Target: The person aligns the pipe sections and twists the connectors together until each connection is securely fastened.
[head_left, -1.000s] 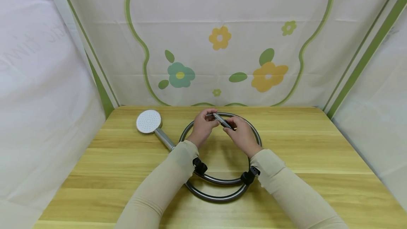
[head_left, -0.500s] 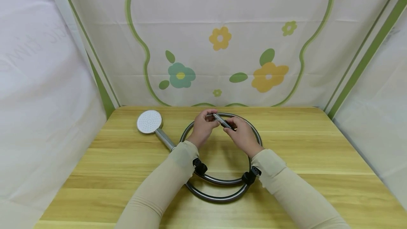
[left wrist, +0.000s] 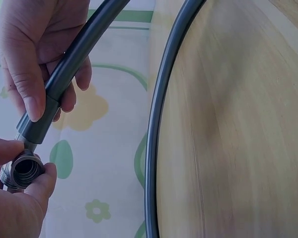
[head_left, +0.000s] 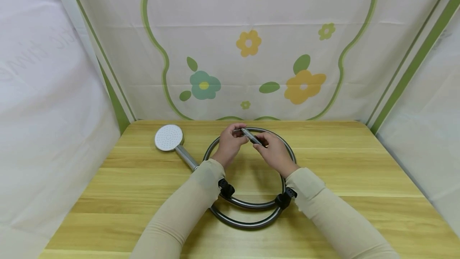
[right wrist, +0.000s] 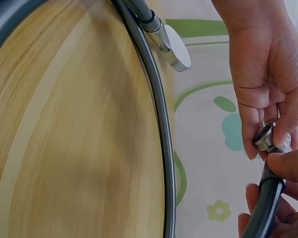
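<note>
A dark grey shower hose (head_left: 248, 226) lies looped on the table. My left hand (head_left: 230, 144) pinches the metal nut (left wrist: 27, 170) at its free end between thumb and fingers; the nut's threaded mouth shows in the left wrist view. Just behind the nut, my right hand (head_left: 274, 153) grips the hose's end sleeve (left wrist: 39, 119), thumb on one side and fingers on the other. Both hands hold this end raised above the far part of the loop. At the left, a shower head (head_left: 169, 138) with a round white face lies joined to the hose's other end.
The wooden table (head_left: 359, 211) extends to both sides of the loop. White cloth with printed flowers (head_left: 248, 43) stands behind its far edge, and cloth walls flank it. A black wrist strap with a camera (head_left: 226, 189) sits on the left wrist.
The right wrist has shifted very slightly to the right. Both hands keep their hold on the raised hose end; the shower head and loop lie as before.
</note>
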The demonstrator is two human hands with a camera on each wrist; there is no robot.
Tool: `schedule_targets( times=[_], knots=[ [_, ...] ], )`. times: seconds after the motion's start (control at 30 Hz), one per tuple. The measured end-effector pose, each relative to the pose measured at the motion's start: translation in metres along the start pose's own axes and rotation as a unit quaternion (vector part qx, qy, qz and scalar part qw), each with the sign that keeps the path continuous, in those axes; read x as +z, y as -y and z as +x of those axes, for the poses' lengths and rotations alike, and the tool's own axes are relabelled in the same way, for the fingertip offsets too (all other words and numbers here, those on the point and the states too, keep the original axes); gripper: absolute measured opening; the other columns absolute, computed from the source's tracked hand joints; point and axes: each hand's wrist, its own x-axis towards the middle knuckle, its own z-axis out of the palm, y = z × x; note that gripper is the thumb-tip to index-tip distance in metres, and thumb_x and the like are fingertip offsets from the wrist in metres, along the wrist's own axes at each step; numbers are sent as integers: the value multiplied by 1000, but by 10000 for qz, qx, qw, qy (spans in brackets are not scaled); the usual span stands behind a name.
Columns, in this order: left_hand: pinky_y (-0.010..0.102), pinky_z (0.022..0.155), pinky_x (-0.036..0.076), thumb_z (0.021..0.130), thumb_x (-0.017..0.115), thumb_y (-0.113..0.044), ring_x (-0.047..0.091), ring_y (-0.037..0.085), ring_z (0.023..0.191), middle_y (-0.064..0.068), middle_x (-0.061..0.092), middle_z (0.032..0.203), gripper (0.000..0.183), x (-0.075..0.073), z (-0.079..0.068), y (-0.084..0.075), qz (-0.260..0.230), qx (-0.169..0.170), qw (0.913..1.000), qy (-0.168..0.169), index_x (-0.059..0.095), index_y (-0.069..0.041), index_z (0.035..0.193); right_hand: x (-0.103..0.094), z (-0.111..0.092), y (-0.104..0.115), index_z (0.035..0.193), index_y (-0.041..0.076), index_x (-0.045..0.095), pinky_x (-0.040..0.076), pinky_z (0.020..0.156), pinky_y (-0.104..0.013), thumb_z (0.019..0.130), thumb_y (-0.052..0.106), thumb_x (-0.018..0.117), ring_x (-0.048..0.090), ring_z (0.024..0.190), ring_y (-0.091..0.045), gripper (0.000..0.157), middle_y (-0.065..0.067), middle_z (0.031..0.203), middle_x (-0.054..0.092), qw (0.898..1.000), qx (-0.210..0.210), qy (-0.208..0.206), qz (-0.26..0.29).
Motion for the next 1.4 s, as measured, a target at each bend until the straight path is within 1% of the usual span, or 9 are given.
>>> schedule_targets(
  times=[0.17, 0.33, 0.6, 0.73, 0.97, 1.4],
  knots=[
    [36, 91, 51, 87, 65, 7, 58, 23, 112, 13, 59, 124, 42, 0, 1, 0, 18, -66, 10000, 38, 59, -8, 126, -2, -1, -1, 117, 5, 64, 51, 82, -42, 93, 14, 65, 61, 97, -23, 26, -8, 104, 64, 10000, -66, 33, -14],
    [36, 90, 51, 87, 65, 7, 58, 24, 111, 14, 59, 124, 43, 1, 1, 0, 27, -60, 10000, 59, 59, -8, 127, -3, -2, -1, 117, 5, 64, 51, 81, -42, 93, 14, 65, 61, 96, -23, 25, -8, 103, 64, 9999, -84, 73, -14],
    [35, 89, 52, 87, 64, 8, 60, 21, 103, 10, 62, 114, 39, 2, 0, 0, 63, -3, 10000, -1, 62, -9, 121, -4, -1, 0, 115, 5, 65, 51, 80, -43, 94, 13, 64, 61, 96, -24, 23, -8, 102, 65, 9999, -140, 82, -54],
    [35, 87, 52, 86, 64, 8, 60, 20, 102, 9, 63, 112, 38, 3, 0, -1, 59, 31, 10000, -21, 62, -9, 121, -4, -1, -2, 116, 4, 64, 51, 79, -42, 94, 13, 64, 61, 96, -24, 23, -8, 102, 64, 9998, -165, 102, -36],
    [35, 87, 52, 86, 64, 9, 60, 20, 103, 9, 62, 113, 39, 2, 0, 0, 62, 22, 10000, -25, 62, -9, 121, -4, -1, -2, 117, 4, 64, 51, 79, -42, 96, 16, 62, 60, 97, -25, 25, -8, 103, 64, 9998, -79, 161, -58],
    [35, 88, 52, 85, 65, 9, 60, 20, 104, 9, 62, 114, 39, 2, 1, 0, 58, 21, 10000, -26, 62, -8, 120, -4, 0, -3, 119, 4, 64, 50, 78, -41, 96, 16, 60, 60, 94, -23, 26, -8, 102, 64, 9997, -130, 204, -61]
  ],
)
